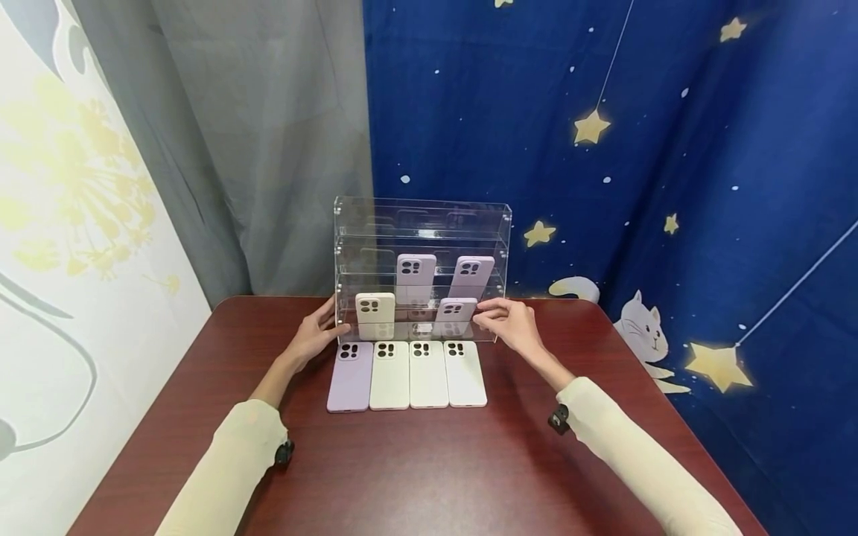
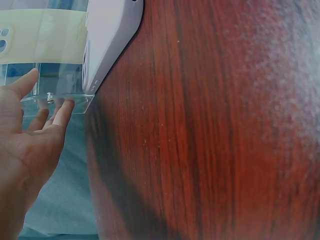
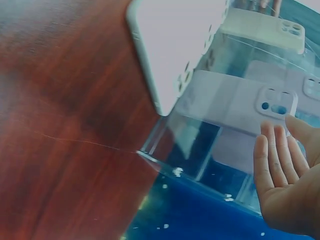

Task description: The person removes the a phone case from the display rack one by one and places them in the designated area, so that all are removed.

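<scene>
A clear tiered display rack [image 1: 422, 212] stands near the table's far edge. My left hand [image 1: 315, 339] holds its lower left corner, thumb over the front and fingers along the outer side [image 2: 37, 160]. My right hand [image 1: 509, 324] is beside the upper right corner of a lilac phone case [image 1: 458, 309] on a lower tier. Its fingers are extended, with the fingertips right by that case's camera cutout [image 3: 275, 107]. A cream phone case [image 1: 375, 314] stands at left on the lower tier. Two lilac phone cases [image 1: 415, 275] [image 1: 472, 274] stand one tier higher.
In front of the rack is a side-by-side row: one lilac phone case [image 1: 350, 383] at the left, then three white phone cases [image 1: 390, 383]. The dark red wooden table [image 1: 429, 476] extends toward me. Behind it hang a grey curtain [image 1: 268, 149] and a blue starry curtain [image 1: 482, 97].
</scene>
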